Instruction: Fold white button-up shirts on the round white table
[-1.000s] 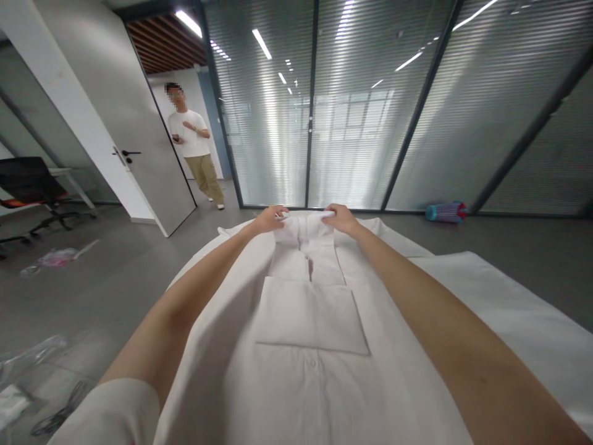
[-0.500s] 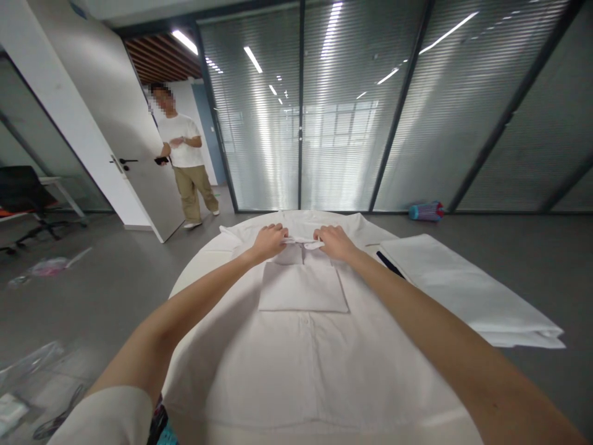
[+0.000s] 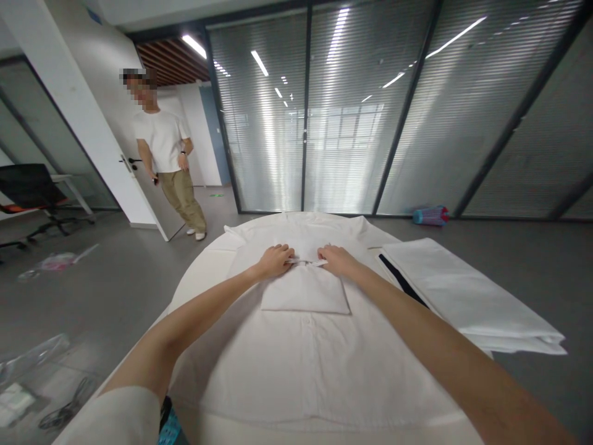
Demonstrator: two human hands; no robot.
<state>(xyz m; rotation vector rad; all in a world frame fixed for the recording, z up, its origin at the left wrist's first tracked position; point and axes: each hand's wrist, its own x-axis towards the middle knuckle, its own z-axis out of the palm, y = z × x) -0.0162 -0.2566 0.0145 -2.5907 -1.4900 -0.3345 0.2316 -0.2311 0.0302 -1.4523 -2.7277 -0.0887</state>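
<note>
White, button-front cloth shirt (image 3: 287,377) lies spread at lower centre over a pale, round-edged table (image 3: 199,272). At mid-frame the left hand (image 3: 277,260) and right hand (image 3: 340,260), fingers curled, pinch the far edge of a flat, folded white cloth panel (image 3: 306,290) on it. Beyond, a white-T-shirted person in khaki trousers (image 3: 163,145) is upper left, dark-framed glass partitions (image 3: 345,154) upper centre and right.

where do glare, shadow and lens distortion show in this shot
Head view: bright light streaks on the glass wall; head view: a soft shadow across the left side of the white shirt; head view: wide-angle stretch seems to tilt the door.
</note>
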